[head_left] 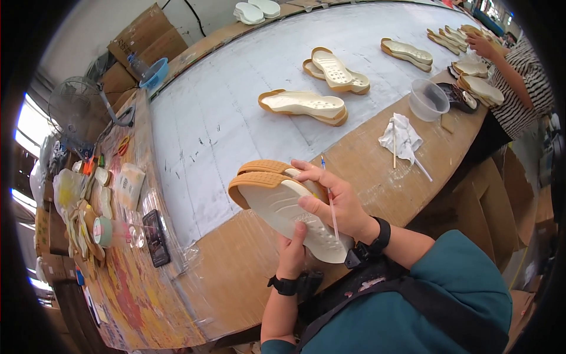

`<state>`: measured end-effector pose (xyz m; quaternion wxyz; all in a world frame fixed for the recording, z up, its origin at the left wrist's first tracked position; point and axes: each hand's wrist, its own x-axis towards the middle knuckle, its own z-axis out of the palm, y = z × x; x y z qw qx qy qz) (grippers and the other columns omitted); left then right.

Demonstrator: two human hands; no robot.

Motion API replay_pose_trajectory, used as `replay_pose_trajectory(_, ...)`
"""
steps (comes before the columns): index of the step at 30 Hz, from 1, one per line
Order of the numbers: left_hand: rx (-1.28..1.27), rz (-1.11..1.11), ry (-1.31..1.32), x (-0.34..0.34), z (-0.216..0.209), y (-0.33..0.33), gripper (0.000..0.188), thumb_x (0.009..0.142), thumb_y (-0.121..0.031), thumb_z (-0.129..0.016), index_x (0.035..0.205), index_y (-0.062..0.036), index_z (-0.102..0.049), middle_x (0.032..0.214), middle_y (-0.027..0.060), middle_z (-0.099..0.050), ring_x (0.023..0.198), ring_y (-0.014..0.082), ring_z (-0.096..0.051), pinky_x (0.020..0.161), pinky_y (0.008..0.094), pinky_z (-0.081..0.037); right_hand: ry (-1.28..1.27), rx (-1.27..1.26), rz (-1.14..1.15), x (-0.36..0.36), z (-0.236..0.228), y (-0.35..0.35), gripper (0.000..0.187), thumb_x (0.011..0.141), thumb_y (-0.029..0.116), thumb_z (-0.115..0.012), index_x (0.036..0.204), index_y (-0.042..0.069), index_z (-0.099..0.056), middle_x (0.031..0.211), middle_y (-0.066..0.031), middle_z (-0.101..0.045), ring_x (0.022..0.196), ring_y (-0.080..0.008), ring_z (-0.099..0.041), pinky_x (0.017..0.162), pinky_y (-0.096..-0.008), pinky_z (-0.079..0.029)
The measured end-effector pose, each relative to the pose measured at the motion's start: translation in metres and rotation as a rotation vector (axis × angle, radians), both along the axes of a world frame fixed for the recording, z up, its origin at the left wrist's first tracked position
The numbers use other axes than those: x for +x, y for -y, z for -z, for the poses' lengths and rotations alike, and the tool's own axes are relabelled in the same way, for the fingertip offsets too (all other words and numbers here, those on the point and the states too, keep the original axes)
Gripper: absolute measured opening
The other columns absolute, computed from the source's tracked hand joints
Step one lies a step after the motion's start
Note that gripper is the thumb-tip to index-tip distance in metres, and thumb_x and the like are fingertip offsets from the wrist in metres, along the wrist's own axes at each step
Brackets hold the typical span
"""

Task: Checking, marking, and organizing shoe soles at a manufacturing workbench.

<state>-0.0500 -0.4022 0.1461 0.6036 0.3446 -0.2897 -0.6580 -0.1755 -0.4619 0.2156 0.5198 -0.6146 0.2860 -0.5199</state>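
A pair of shoe soles (274, 203), off-white with tan rims and toe pieces, is held up tilted in front of me, one against the other. My left hand (292, 251) grips the lower edge of the pair, thumb pressed on the white surface. My right hand (336, 203) is closed around their right side, its thumb and fingers near the ribbed edge. Tucked in that same hand is a thin brush-like stick (332, 215), pale with a blue upper end. Part of the rear sole is hidden behind the front one.
More sole pairs (303, 105) lie on the white-covered table (200, 135). To the right are a clear tub (428, 100), a white cloth (401, 137) and a person in a striped sleeve (530, 76). A phone (155, 238), tape roll (102, 232) and fan (76, 112) are left.
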Motion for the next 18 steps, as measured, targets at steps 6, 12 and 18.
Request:
replay_pose_trajectory(6,-0.014,0.008,0.11,0.003,0.007,-0.002,0.046,0.083,-0.016,-0.055,0.123,-0.0041,-0.035,0.118,0.005,-0.044,0.106,0.0143,-0.043,0.09,0.0281,-0.034,-0.086,-0.012,-0.062,-0.008,-0.004,0.009,0.029,0.078,0.009,-0.058,0.106,0.0,-0.054,0.117,-0.0203,-0.048,0.11,-0.0224,-0.045,0.088,-0.029,-0.037)
replay_pose_trajectory(12,-0.005,0.03,0.118,0.005,0.011,-0.002,0.047,0.083,-0.014,-0.056,0.123,-0.0041,-0.035,0.118,0.0045,-0.044,0.106,0.0145,-0.043,0.091,0.0282,-0.034,-0.204,-0.16,0.09,-0.006,-0.013,0.006,0.027,0.076,0.017,-0.061,0.097,0.0,-0.06,0.1,-0.0245,-0.055,0.082,-0.0212,-0.057,0.066,-0.0279,-0.044)
replay_pose_trajectory(18,-0.008,-0.007,0.072,0.003,0.009,-0.003,0.049,0.082,-0.012,-0.056,0.124,-0.0046,-0.033,0.119,0.005,-0.043,0.106,0.0151,-0.043,0.09,0.0289,-0.035,-0.321,-0.222,0.139,-0.009,-0.022,0.003,0.027,0.075,0.014,-0.06,0.099,0.0,-0.06,0.108,-0.0251,-0.053,0.076,-0.0201,-0.057,0.066,-0.0269,-0.044)
